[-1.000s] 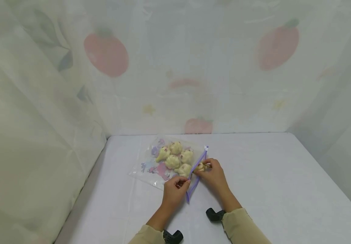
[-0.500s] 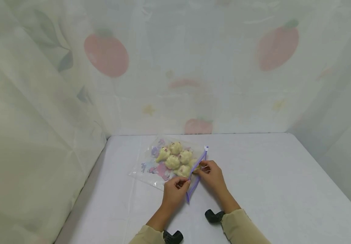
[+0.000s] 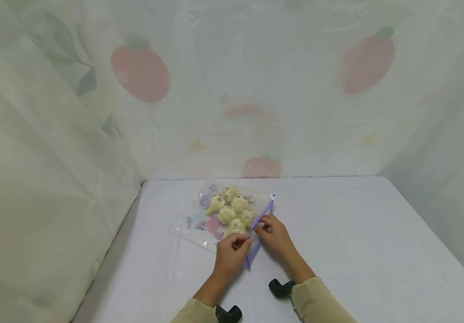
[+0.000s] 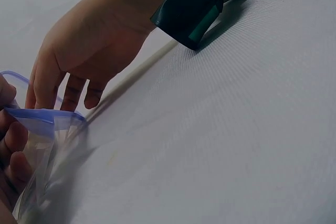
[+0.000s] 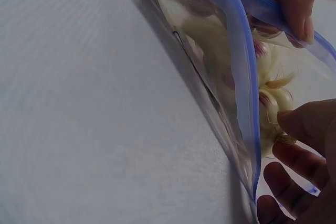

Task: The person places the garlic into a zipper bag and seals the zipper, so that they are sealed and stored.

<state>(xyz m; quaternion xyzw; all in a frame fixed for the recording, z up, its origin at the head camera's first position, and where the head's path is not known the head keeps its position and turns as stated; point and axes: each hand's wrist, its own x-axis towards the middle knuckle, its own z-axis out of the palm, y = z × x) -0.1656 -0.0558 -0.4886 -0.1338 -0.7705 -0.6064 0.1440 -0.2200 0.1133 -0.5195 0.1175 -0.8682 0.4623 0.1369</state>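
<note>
A clear zip bag with a purple zipper edge and cartoon prints lies on the table, its mouth open toward the right. Several garlic bulbs are inside it. My left hand pinches the near side of the bag's mouth by the purple strip. At that opening, my right hand has its thumb and forefinger at the rooty end of a garlic bulb, just inside the bag. In the left wrist view, the right hand's fingertips are partly hidden behind the purple edge.
A white cloth covers the table. Pale curtains with fruit prints stand behind and at both sides. Black devices sit at both wrists. A white zipper slider is at the far end of the purple strip.
The right hand has moved left with a garlic bulb from outside the bag's mouth to inside it. Bulbs near the opening have shifted left. The left hand keeps its place.
</note>
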